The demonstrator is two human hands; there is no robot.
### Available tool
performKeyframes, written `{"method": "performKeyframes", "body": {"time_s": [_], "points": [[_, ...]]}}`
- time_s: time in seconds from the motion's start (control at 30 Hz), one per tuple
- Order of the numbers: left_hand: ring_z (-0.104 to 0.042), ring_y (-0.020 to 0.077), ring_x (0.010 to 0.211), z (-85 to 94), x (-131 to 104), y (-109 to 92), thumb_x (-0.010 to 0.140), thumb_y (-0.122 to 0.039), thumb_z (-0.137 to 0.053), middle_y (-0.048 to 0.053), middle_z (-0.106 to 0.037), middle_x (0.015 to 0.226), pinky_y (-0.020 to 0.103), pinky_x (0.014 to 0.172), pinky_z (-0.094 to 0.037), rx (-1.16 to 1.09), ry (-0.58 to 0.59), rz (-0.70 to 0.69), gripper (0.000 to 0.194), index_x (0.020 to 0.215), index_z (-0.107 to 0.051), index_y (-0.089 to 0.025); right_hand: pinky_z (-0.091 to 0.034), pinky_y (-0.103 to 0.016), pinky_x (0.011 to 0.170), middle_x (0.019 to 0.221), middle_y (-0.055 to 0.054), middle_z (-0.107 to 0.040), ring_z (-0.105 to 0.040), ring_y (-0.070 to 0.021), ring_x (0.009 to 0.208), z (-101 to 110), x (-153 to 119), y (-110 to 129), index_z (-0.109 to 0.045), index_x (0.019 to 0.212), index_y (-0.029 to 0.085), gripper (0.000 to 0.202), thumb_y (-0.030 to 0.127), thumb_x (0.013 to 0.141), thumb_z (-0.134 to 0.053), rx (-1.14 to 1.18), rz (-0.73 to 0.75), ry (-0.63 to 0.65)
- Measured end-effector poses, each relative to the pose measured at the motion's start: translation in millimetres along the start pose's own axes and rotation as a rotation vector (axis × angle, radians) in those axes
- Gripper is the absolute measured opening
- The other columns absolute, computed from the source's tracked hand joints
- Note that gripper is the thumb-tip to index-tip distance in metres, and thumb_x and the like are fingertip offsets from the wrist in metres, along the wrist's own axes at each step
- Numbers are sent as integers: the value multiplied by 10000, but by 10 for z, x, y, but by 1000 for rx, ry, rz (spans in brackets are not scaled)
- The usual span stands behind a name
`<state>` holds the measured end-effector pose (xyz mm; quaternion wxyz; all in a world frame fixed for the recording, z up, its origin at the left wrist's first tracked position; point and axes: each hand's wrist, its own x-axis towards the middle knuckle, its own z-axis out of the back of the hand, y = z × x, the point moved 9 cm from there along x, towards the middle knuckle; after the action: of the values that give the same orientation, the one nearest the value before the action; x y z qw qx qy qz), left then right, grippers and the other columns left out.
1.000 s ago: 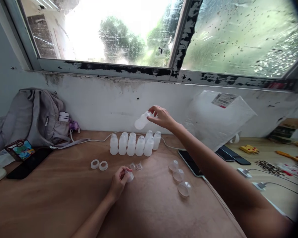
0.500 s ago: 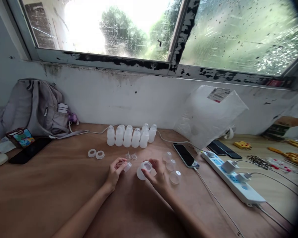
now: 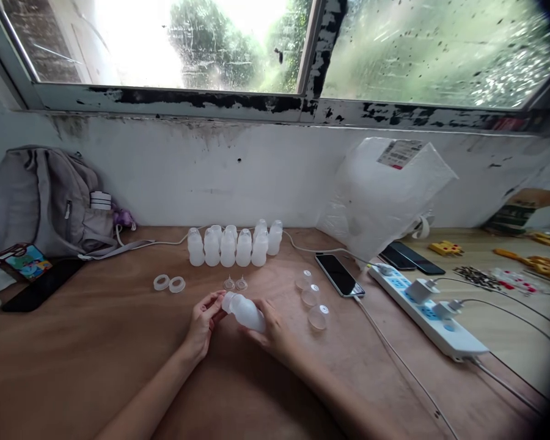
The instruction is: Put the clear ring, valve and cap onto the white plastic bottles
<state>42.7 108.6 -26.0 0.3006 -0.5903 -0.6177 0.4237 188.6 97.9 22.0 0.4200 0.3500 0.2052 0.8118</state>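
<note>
A frosted white baby bottle lies tilted between my hands above the table, its neck pointing left. My right hand is wrapped round the bottle's body. At the neck, the fingers of my left hand pinch a clear bottle collar against the mouth; its far side is hidden by the fingers. Just beyond stand two clear teats. Two loose collar rings lie to the left. Three clear domed caps form a row right of my right hand.
Several capped baby bottles stand near the wall. A phone on a cable and a power strip occupy the right side. Behind them leans a plastic bag. At left are a backpack and a black phone-like slab.
The bottle has gone from standing mouth-up to tilted leftward in my right hand. My left hand has brought the collar to its mouth. The view has shifted slightly.
</note>
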Motion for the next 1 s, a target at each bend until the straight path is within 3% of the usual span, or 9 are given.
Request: {"method": "performKeyframes", "body": {"time_s": [0.47, 0.77, 0.87, 1.0], "points": [[-559, 141, 747, -69, -82, -135, 654, -300, -649, 31, -608, 782, 228, 666, -458, 207, 16, -158, 227, 810, -594, -146, -438, -380, 698, 880, -75, -554, -483, -247, 809, 109, -14, 23, -461, 1164, 265, 503, 308, 689, -621, -299, 24, 3], [-538, 120, 621, -63, -76, -121, 634, -322, -657, -6, -593, 646, 214, 585, -440, 309, 15, -131, 212, 716, -566, -149, -439, -395, 717, 912, -70, -544, -475, -255, 839, 103, -31, 38, -436, 1188, 297, 546, 254, 681, -633, -310, 33, 0], [-562, 146, 706, -99, -75, -120, 633, -298, -661, 25, -623, 755, 228, 618, -453, 252, 58, -101, 218, 774, -594, -146, -446, -376, 707, 893, -67, -549, -481, -246, 823, 88, -34, 10, -458, 1162, 278, 503, 293, 686, -622, -239, 4, 18], [-558, 176, 910, -180, -66, -57, 659, -226, -645, 72, -606, 1016, 256, 762, -440, 26, 168, 4, 375, 1018, -552, -168, -445, -360, 710, 901, -63, -559, -483, -238, 821, 72, -30, -13, -479, 1129, 258, 482, 304, 674, -629, -165, -18, 30]]}}
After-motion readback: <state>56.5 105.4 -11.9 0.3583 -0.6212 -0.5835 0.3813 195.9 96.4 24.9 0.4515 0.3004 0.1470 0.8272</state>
